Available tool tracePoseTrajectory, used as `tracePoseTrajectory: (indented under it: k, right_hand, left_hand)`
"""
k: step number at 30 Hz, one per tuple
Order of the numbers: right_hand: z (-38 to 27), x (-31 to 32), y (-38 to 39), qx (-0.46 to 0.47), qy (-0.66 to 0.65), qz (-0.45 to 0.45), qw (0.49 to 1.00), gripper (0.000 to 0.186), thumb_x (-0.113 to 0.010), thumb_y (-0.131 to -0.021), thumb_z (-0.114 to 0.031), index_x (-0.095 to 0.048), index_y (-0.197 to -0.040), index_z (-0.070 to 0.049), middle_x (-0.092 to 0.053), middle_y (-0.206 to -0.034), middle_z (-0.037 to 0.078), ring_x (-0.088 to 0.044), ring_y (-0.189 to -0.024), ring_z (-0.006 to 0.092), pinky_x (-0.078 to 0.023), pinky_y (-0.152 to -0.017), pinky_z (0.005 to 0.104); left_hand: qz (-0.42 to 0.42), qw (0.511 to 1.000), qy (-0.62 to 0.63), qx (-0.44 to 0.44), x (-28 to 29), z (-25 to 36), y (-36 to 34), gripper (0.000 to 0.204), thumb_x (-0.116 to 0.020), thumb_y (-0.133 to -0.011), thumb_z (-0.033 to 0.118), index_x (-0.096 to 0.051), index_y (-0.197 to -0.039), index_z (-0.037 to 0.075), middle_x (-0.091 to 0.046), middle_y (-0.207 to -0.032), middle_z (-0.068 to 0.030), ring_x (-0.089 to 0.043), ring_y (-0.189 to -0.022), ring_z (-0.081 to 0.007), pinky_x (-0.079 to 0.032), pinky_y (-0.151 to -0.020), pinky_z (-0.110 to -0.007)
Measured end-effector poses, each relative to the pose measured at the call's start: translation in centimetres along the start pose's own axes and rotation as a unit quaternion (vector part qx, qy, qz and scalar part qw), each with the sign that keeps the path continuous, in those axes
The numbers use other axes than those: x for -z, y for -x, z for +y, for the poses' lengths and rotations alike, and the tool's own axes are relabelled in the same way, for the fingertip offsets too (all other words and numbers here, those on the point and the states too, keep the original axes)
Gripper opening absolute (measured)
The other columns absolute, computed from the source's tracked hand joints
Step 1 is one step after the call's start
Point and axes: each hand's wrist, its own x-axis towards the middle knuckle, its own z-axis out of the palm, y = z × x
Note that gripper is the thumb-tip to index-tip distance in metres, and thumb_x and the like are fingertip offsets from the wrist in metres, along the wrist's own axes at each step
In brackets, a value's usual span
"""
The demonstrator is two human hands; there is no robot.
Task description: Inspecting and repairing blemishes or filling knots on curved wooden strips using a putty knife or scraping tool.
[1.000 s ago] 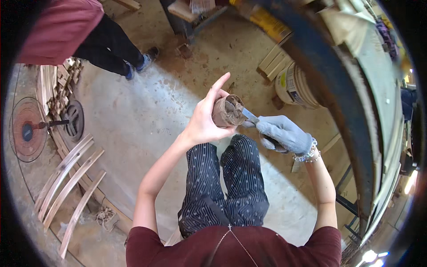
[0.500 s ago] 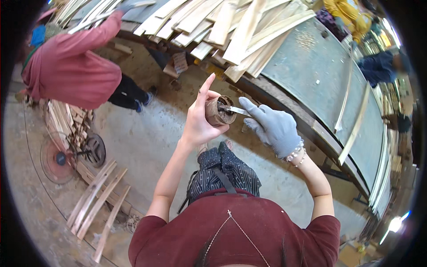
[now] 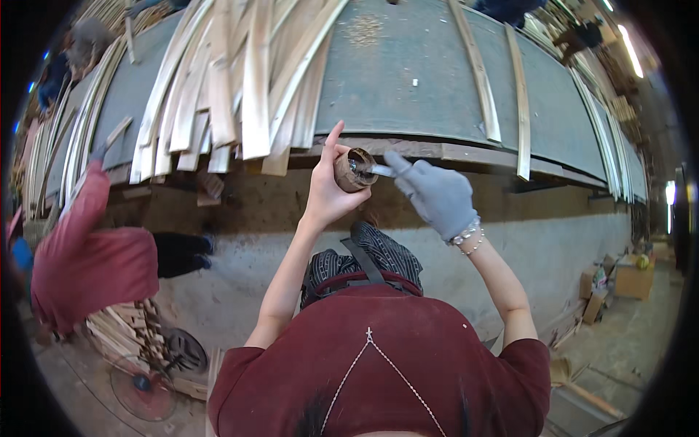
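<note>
Fingers [image 3: 329, 195] of the left hand [image 3: 331, 191] wrap closed around a small brown round container [image 3: 354, 170], thumb under its lower edge, index finger standing straight up and free of it; the container is held in the air in front of the counter [image 3: 408, 87] edge, open mouth turned toward the right hand. Right hand [image 3: 435, 195], in a grey knit glove, is closed around the handle end of a thin metal blade [image 3: 380, 170]; the gloved index finger lies along the tool. Blade tip sits inside the container's mouth, touching its dark contents; exact contact point too small to resolve. A beaded bracelet [image 3: 466, 237] circles the right wrist. Both forearms rise from the lower edge, above a dark red shirt [image 3: 378, 364] and striped dark trousers [image 3: 371, 255]. Behind the hands, the counter has a grey-green top; a fan of pale curved wooden slats [image 3: 233, 87] lies on its left part, several ends overhanging the front edge, and two single slats [image 3: 510, 95] lie farther right, well apart from the pile. At left, another person in a red top [image 3: 91, 262] bends toward the counter. Lower left on the floor: a stack of short wood pieces [image 3: 124, 328] and a round fan [image 3: 142, 386] beside it. Cardboard boxes [image 3: 619, 280] stand at far right.
</note>
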Motion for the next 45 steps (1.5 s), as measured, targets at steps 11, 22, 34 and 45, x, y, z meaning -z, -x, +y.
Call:
tracePoseTrajectory:
  k: [11, 22, 34, 45]
  right_hand:
    - [17.3, 1.0, -2.4, -0.073, -0.005, 0.015, 0.997, 0.041, -0.054, -0.083, -0.025, -0.05, -0.123, -0.023, -0.05, -0.065, 0.002, -0.053, -0.053, 0.0168, -0.041, -0.046, 0.0309]
    - [25.0, 3.0, -5.5, -0.091, -0.122, -0.004, 0.988, 0.033, -0.054, -0.084, -0.025, -0.054, -0.116, -0.019, -0.05, -0.061, 0.002, -0.051, -0.05, 0.0148, -0.04, -0.046, 0.0291]
    - [25.3, 3.3, -4.7, -0.134, -0.206, -0.01, 0.969, 0.027, -0.055, -0.084, -0.026, -0.059, -0.109, -0.015, -0.049, -0.057, 0.001, -0.049, -0.048, 0.0127, -0.039, -0.045, 0.0271]
    - [27.3, 3.6, -4.2, -0.163, -0.256, -0.014, 0.953, 0.023, -0.056, -0.085, -0.026, -0.064, -0.102, -0.012, -0.049, -0.053, 0.0, -0.046, -0.045, 0.0107, -0.038, -0.045, 0.0252]
  left_hand:
    - [-0.093, 0.996, 0.012, -0.007, -13.3, -2.5, -14.8, 0.096, -0.065, -0.054, -0.004, -0.021, -0.138, 0.007, -0.053, -0.089, -0.0063, -0.055, -0.083, -0.015, -0.043, -0.079, -0.025]
    - [0.015, 0.964, -0.193, -0.183, -17.7, -2.6, -20.7, 0.095, -0.078, -0.052, 0.002, -0.029, -0.133, 0.002, -0.054, -0.093, -0.0084, -0.056, -0.08, -0.0161, -0.046, -0.071, -0.027]
    - [0.044, 0.953, -0.211, -0.215, -17.1, -2.6, -20.8, 0.099, -0.083, -0.054, 0.012, -0.026, -0.133, -0.001, -0.054, -0.092, -0.0088, -0.056, -0.074, -0.0136, -0.046, -0.065, -0.024]
    - [0.077, 0.981, -0.151, -0.095, -17.6, -4.5, -20.2, 0.096, -0.076, -0.055, 0.0, -0.025, -0.135, 0.002, -0.052, -0.092, -0.0066, -0.055, -0.077, -0.0137, -0.046, -0.072, -0.024]
